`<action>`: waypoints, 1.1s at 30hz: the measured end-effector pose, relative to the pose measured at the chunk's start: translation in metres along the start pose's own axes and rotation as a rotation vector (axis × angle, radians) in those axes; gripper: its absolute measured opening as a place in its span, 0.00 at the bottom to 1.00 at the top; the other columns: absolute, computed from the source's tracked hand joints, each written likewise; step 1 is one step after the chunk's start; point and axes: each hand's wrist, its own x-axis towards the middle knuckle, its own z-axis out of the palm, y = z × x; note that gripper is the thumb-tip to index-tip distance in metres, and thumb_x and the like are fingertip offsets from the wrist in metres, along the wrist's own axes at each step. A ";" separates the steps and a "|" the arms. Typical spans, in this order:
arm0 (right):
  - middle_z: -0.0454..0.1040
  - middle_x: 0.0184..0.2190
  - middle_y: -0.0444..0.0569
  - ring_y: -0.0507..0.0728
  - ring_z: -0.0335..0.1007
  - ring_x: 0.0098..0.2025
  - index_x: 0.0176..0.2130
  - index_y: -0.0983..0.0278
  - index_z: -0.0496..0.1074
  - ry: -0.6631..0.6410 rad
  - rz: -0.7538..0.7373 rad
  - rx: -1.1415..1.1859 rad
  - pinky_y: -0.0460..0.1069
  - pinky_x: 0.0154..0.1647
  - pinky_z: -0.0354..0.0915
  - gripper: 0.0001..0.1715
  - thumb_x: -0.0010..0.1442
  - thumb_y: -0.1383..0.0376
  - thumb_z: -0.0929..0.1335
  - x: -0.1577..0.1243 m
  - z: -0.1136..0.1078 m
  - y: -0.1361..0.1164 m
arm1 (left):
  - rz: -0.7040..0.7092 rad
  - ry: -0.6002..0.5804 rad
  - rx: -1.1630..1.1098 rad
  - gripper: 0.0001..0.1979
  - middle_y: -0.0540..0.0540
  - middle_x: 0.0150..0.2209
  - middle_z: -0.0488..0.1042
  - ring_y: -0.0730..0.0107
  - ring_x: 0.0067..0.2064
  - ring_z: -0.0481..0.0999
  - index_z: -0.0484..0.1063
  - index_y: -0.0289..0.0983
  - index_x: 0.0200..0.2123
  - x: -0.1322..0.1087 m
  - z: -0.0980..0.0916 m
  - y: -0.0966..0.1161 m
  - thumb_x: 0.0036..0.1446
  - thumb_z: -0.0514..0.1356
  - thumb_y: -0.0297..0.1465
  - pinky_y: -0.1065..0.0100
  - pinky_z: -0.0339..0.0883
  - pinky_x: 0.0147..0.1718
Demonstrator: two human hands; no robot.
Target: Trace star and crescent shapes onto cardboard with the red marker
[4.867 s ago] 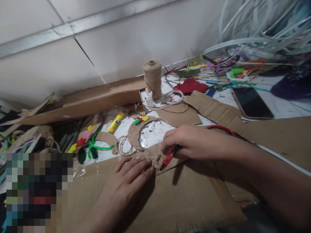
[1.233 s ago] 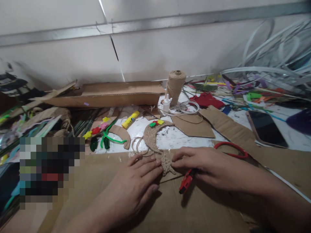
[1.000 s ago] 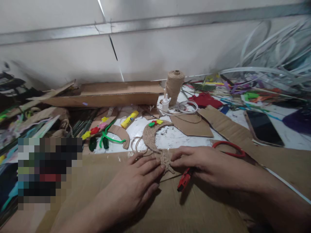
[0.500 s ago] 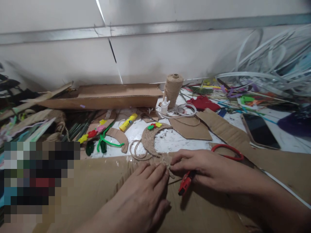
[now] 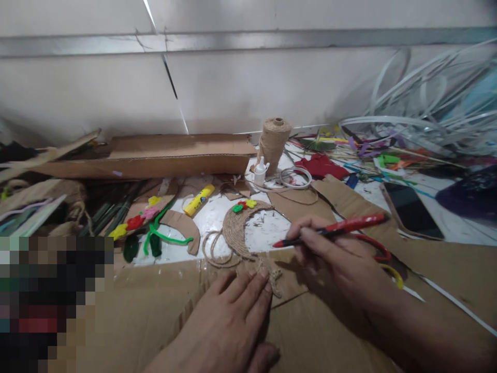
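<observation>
The coiled jute crescent (image 5: pixel 236 230) lies flat on a paint-flecked white tabletop (image 5: pixel 264 228), with green and yellow flowers (image 5: pixel 243 205) at its upper end. Its twisted jute tail (image 5: pixel 272 274) rests on a brown cardboard sheet (image 5: pixel 155 305). Left hand (image 5: pixel 229 324): open, palm down, not grasping; fingertips on the cardboard, at the tail's edge. Right hand (image 5: pixel 334 254): closed in a writing grip around a red marker pen (image 5: pixel 351 223), tip pointing left toward the crescent; tip contact cannot be determined. Red scissor handles (image 5: pixel 375 246) lie just beyond the right hand. Loose twine loops (image 5: pixel 213 248) sit left of the crescent. Farther back: upright twine spool (image 5: pixel 272 145), yellow glue stick (image 5: pixel 199 200). At right: smartphone (image 5: pixel 411 211).
</observation>
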 end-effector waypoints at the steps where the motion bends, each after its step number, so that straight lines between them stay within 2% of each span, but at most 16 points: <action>1: 0.72 0.27 0.44 0.53 0.66 0.28 0.40 0.60 0.77 -0.056 0.042 0.040 0.46 0.28 0.62 0.21 0.67 0.45 0.74 0.001 0.004 0.002 | 0.008 0.011 0.007 0.32 0.38 0.69 0.73 0.50 0.65 0.78 0.72 0.31 0.68 0.000 0.002 -0.001 0.74 0.58 0.50 0.52 0.70 0.64; 3: 0.75 0.27 0.45 0.54 0.69 0.28 0.40 0.61 0.77 -0.139 0.108 0.079 0.46 0.28 0.64 0.16 0.65 0.51 0.75 0.003 0.009 0.007 | 0.027 0.030 0.030 0.32 0.38 0.68 0.75 0.51 0.63 0.79 0.73 0.31 0.67 -0.001 0.004 -0.003 0.74 0.58 0.50 0.52 0.71 0.63; 5: 0.74 0.25 0.44 0.53 0.67 0.24 0.38 0.62 0.76 -0.167 0.135 0.079 0.46 0.25 0.63 0.13 0.63 0.54 0.74 0.005 0.011 0.011 | 0.039 0.036 0.056 0.33 0.38 0.67 0.75 0.51 0.62 0.80 0.73 0.32 0.67 -0.001 0.006 -0.006 0.74 0.57 0.51 0.53 0.72 0.62; 9: 0.70 0.21 0.39 0.50 0.61 0.20 0.36 0.59 0.69 -0.109 0.152 0.074 0.44 0.21 0.57 0.11 0.58 0.58 0.73 0.007 0.012 0.017 | 0.055 0.042 0.103 0.34 0.38 0.68 0.75 0.53 0.62 0.80 0.74 0.34 0.66 -0.003 0.010 -0.009 0.73 0.56 0.54 0.54 0.72 0.61; 15: 0.68 0.23 0.38 0.51 0.59 0.23 0.35 0.59 0.67 -0.092 0.103 -0.047 0.46 0.23 0.55 0.10 0.62 0.59 0.71 0.007 0.011 0.022 | 0.087 0.051 0.139 0.34 0.41 0.68 0.75 0.55 0.62 0.79 0.72 0.35 0.68 -0.005 0.013 -0.014 0.73 0.58 0.55 0.57 0.72 0.61; 20: 0.66 0.23 0.37 0.51 0.59 0.23 0.37 0.58 0.66 -0.135 0.102 -0.052 0.46 0.23 0.54 0.08 0.67 0.60 0.69 0.005 0.010 0.021 | 0.097 0.071 0.142 0.35 0.42 0.68 0.75 0.56 0.63 0.79 0.73 0.35 0.67 -0.005 0.012 -0.014 0.72 0.57 0.56 0.57 0.73 0.60; 27: 0.67 0.25 0.39 0.52 0.60 0.26 0.35 0.59 0.68 -0.133 0.030 -0.110 0.48 0.26 0.55 0.06 0.65 0.62 0.69 0.006 0.011 0.018 | 0.081 0.078 0.117 0.37 0.42 0.67 0.76 0.56 0.65 0.77 0.72 0.37 0.68 -0.006 0.011 -0.015 0.71 0.57 0.58 0.58 0.71 0.62; 33: 0.65 0.24 0.39 0.54 0.60 0.27 0.33 0.58 0.67 -0.160 0.061 -0.203 0.49 0.28 0.55 0.06 0.62 0.62 0.68 0.005 0.010 0.012 | 0.099 0.083 0.137 0.37 0.41 0.67 0.76 0.56 0.64 0.78 0.72 0.35 0.67 -0.005 0.009 -0.016 0.71 0.57 0.57 0.58 0.71 0.62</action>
